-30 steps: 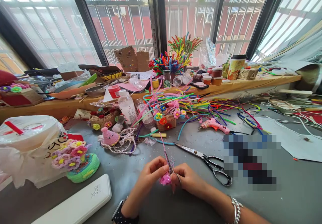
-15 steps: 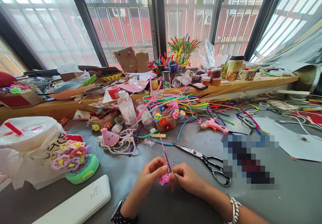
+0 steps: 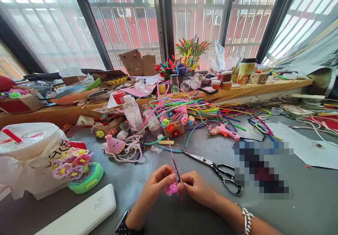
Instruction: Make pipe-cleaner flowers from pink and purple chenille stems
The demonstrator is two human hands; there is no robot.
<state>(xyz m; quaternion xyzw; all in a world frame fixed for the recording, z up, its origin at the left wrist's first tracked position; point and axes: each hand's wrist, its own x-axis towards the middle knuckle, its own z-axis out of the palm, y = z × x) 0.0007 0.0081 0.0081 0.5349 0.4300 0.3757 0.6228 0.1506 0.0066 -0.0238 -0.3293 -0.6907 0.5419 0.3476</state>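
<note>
The fluff [image 3: 171, 189] is pink, the wristband [image 3: 130, 229] white-dotted black

At the centre of the lower frame, the left hand [image 3: 161, 179] and right hand [image 3: 194, 185] are bare, as are both forearms. On the left wrist, at the bottom edge, sits a watch [image 3: 121, 222] with a dark face and pale rim, its black band [image 3: 130, 230] dotted white. Towards the lower right, shiny silver bracelets [image 3: 247, 221], one chunky and beaded-looking, circle the right wrist.

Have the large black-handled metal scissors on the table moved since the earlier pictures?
No; those black-handled metal scissors keep the same place relative to the pink plastic glue gun.
</note>
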